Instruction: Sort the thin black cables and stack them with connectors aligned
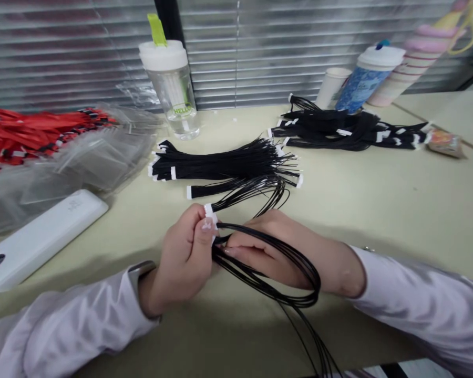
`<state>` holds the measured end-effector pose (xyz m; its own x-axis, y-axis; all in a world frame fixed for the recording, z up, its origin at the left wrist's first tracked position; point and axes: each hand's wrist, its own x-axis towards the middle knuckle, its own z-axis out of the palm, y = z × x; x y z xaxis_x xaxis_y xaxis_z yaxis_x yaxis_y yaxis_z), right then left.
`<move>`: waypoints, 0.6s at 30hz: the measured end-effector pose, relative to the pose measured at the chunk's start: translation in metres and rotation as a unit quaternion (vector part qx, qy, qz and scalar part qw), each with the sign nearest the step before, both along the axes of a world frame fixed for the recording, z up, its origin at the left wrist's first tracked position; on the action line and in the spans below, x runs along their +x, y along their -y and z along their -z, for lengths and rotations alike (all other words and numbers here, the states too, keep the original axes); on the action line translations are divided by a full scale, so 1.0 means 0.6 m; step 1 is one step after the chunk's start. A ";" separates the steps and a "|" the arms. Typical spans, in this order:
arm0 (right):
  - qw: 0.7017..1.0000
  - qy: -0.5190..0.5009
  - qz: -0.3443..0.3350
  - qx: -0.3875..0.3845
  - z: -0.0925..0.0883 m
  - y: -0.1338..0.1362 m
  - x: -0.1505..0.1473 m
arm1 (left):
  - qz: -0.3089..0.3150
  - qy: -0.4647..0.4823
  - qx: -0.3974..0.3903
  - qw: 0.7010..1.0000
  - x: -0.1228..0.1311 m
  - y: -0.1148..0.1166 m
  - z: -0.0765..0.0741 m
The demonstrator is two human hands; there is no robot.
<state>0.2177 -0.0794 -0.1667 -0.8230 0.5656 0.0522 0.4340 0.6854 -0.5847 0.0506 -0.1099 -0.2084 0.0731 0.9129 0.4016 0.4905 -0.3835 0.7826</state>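
Left hand (183, 260) and right hand (268, 257) close together, both clamped on a black wire bundle (287, 275), white connector (209, 210) up by left thumb, wires looping down past the right wrist. More black wire harnesses (220, 164) lie just ahead on the pale desk (398, 205).

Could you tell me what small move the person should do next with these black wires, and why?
Probably the right hand should gently draw the looped black wires straight, while the left hand holds the white connector. The loop hangs loose below the hands and may snag, whereas the wires in the black wire bundle ahead lie mostly straight.
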 end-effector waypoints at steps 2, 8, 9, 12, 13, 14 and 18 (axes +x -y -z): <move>1.000 0.002 0.006 -0.003 0.002 -0.001 0.001 | -0.001 -0.007 0.002 1.000 0.000 0.000 0.000; 0.999 0.014 0.034 0.031 0.009 0.012 -0.008 | 0.001 -0.019 -0.021 1.000 0.000 0.000 -0.004; 0.997 0.020 0.045 0.052 0.010 0.016 -0.010 | 0.004 -0.019 -0.030 0.999 -0.001 0.000 -0.004; 0.992 0.024 0.064 0.103 0.012 0.024 -0.013 | 0.012 -0.011 -0.046 0.999 -0.003 0.000 -0.003; 0.993 0.021 0.062 0.102 0.013 0.025 -0.013 | 0.015 -0.005 -0.048 0.999 -0.004 0.001 -0.001; 0.994 0.016 0.057 0.095 0.013 0.025 -0.012 | 0.015 0.001 -0.049 0.999 -0.004 0.001 0.000; 0.997 -0.006 0.037 0.061 0.015 0.022 -0.008 | 0.021 0.012 -0.047 0.999 -0.006 0.000 0.003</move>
<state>0.2128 -0.0924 -0.1757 -0.7778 0.6142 0.1337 0.4803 0.7180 -0.5038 0.0473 -0.1100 -0.2104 0.1043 0.9431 0.3156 0.4558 -0.3274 0.8277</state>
